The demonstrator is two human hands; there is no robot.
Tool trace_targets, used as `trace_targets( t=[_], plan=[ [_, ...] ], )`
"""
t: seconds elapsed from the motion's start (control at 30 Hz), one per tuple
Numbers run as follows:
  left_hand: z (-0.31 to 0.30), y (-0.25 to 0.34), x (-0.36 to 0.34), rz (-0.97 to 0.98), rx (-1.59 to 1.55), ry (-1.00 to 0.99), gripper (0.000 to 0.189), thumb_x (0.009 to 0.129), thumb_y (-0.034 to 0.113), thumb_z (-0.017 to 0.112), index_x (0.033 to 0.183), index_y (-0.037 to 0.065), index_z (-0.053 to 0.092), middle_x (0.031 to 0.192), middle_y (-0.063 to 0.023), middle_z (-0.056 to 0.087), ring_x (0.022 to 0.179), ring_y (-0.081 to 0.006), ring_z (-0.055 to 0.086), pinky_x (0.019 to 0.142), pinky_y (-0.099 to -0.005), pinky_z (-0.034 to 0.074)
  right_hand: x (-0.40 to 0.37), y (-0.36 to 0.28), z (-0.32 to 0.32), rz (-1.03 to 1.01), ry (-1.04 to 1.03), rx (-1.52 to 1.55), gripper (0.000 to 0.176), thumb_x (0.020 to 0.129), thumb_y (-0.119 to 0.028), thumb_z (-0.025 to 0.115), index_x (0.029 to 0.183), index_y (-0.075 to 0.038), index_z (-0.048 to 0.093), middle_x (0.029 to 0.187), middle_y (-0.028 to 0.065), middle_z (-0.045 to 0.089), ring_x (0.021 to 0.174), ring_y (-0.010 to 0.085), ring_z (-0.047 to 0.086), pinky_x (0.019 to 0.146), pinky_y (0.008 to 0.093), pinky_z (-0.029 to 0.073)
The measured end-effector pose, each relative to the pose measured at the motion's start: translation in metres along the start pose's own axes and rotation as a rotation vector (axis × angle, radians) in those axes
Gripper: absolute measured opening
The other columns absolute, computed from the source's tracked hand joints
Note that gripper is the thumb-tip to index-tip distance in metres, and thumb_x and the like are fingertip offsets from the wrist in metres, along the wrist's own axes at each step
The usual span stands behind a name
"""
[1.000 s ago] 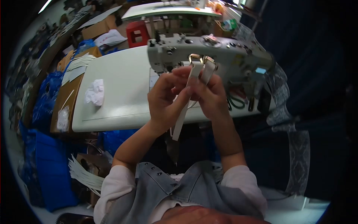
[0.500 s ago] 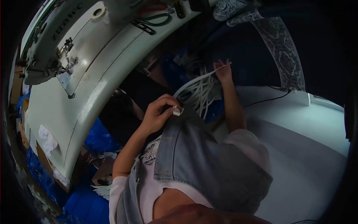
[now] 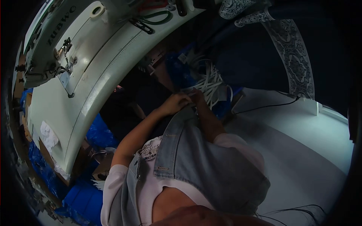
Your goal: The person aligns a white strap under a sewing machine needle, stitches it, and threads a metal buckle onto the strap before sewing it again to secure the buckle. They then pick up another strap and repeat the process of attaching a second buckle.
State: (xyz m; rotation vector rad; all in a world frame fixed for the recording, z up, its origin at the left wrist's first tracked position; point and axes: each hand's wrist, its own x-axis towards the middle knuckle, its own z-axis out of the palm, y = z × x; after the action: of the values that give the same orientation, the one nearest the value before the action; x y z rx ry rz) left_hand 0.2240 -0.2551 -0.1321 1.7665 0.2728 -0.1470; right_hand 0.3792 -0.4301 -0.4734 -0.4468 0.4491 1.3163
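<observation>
Head view (the only one): both hands are seen low, btwn the lap and a heap of white straps [image 3: 209, 81] spilling from a blue bag [image 3: 176, 69] under the table [image 3: 109, 71].

The L hand [image 3: 174, 104] is closed, fingers curled and pressed together. One white strap [image 3: 189, 91] appears to be pinched at the tips, but the pinch is small and dim, so this is given as probable only. The R hand [image 3: 198, 98] is touching the L, just beside the heap, and is half hidden by the denim collar [image 3: 180, 119]. Whether its fingers are spread or pinching cannot be told. The pinched strap is thus placed at the near edge of the heap, at both hands, below the table.

On the table, well apart, a sewing machine [image 3: 45, 45], green-handled scissors [image 3: 158, 17] and crumpled paper [image 3: 47, 132] are seen. Patterned lace [image 3: 296, 64] is hung to the R, and a black cable [image 3: 264, 107] is laid over the pale surface.

Judged: the step is best done w/ one strap isolated first. It should be gripped near its end, w/ the heap held down by the other hand so neighbours aren't dragged out & tangled. Any twist should be checked while the strap is eased free.
</observation>
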Motion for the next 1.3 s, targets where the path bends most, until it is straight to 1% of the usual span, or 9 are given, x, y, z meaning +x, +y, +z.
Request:
trace_targets(
  t=[0.27,0.53,0.73,0.8,0.87,0.93,1.0,1.07,1.3],
  plan=[
    [-0.05,0.024,-0.042,0.05,-0.434,0.641,0.038,0.085,0.007,0.062,0.12,-0.002,0.051,0.099,-0.0084,0.061,0.092,-0.0178,0.06,0.082,-0.0301,0.048,-0.081,0.019,0.377,-0.313,-0.345,0.053,0.013,0.096,-0.013,0.047,0.105,-0.006,0.051,0.088,0.0057,0.056,0.087,0.0182,0.056,0.102,0.0387,0.039],
    [-0.116,0.136,-0.121,0.442,-0.554,0.896,0.027,0.091,0.014,0.059,0.112,-0.001,0.053,0.092,-0.0061,0.057,0.063,-0.0051,0.051,0.052,-0.0174,0.04,-0.143,0.11,0.504,-0.203,-0.708,-0.181,0.02,0.097,-0.02,0.046,0.11,-0.006,0.051,0.114,0.0092,0.057,0.109,0.0197,0.055,0.104,0.038,0.038],
    [-0.194,0.179,-0.204,0.669,0.041,0.843,0.022,0.084,0.019,0.068,0.096,0.001,0.064,0.072,-0.0003,0.06,0.054,-0.0028,0.048,0.048,-0.0173,0.036,-0.172,0.12,0.55,0.207,-1.153,-1.579,0.035,0.089,-0.013,0.059,0.121,-0.003,0.05,0.117,0.0164,0.056,0.112,0.0255,0.054,0.095,0.0365,0.042],
    [-0.199,0.206,-0.21,0.695,0.252,0.982,0.032,0.081,0.03,0.069,0.091,0.0,0.065,0.066,-0.0024,0.059,0.053,-0.005,0.05,0.046,-0.0186,0.035,-0.174,0.135,0.581,-1.183,-1.178,-1.488,0.036,0.085,-0.005,0.062,0.12,-0.001,0.051,0.109,0.0165,0.057,0.1,0.0219,0.059,0.084,0.0329,0.048],
    [-0.207,0.237,-0.217,0.742,0.617,1.073,0.03,0.08,0.028,0.07,0.089,0.0,0.069,0.064,-0.0058,0.062,0.053,-0.0073,0.054,0.046,-0.02,0.036,-0.155,0.163,0.612,-1.54,-1.039,-1.52,0.031,0.086,-0.003,0.059,0.117,-0.001,0.053,0.095,0.0127,0.057,0.082,0.017,0.059,0.068,0.0299,0.049],
    [-0.213,0.265,-0.222,0.739,0.791,1.16,0.023,0.084,0.023,0.066,0.091,0.002,0.07,0.064,-0.0037,0.062,0.054,-0.0066,0.054,0.046,-0.0203,0.037,-0.147,0.181,0.626,-0.879,-1.167,-1.34,0.025,0.095,-0.013,0.05,0.115,0.002,0.051,0.089,0.0072,0.051,0.056,0.0073,0.048,0.05,0.0188,0.038],
    [-0.225,0.285,-0.23,0.833,0.966,1.182,0.02,0.088,0.02,0.063,0.096,0.003,0.069,0.066,-0.0023,0.063,0.053,-0.0047,0.053,0.045,-0.0193,0.036,-0.148,0.194,0.644,-0.958,-1.3,-1.275,0.033,0.1,-0.022,0.04,0.114,0.004,0.053,0.075,0.0017,0.046,0.052,0.0039,0.036,0.045,0.0195,0.028],
    [-0.227,0.298,-0.237,0.773,0.723,1.22,0.021,0.091,0.021,0.059,0.098,0.003,0.068,0.065,-0.0009,0.061,0.051,-0.0016,0.049,0.043,-0.0172,0.033,-0.161,0.198,0.653,-0.335,-1.456,-1.125,0.044,0.101,-0.031,0.034,0.112,0.007,0.055,0.064,-0.0023,0.041,0.048,0.0028,0.029,0.043,0.0192,0.022],
    [-0.25,0.304,-0.261,0.642,0.482,1.057,0.026,0.096,0.023,0.052,0.097,0.002,0.067,0.058,0.0018,0.053,0.043,0.0013,0.039,0.037,-0.0155,0.025,-0.158,0.206,0.665,0.049,-1.526,-0.919,0.058,0.1,-0.038,0.031,0.105,0.015,0.054,0.051,-0.0066,0.023,0.042,0.003,0.015,0.038,0.0221,0.015]
  ],
)
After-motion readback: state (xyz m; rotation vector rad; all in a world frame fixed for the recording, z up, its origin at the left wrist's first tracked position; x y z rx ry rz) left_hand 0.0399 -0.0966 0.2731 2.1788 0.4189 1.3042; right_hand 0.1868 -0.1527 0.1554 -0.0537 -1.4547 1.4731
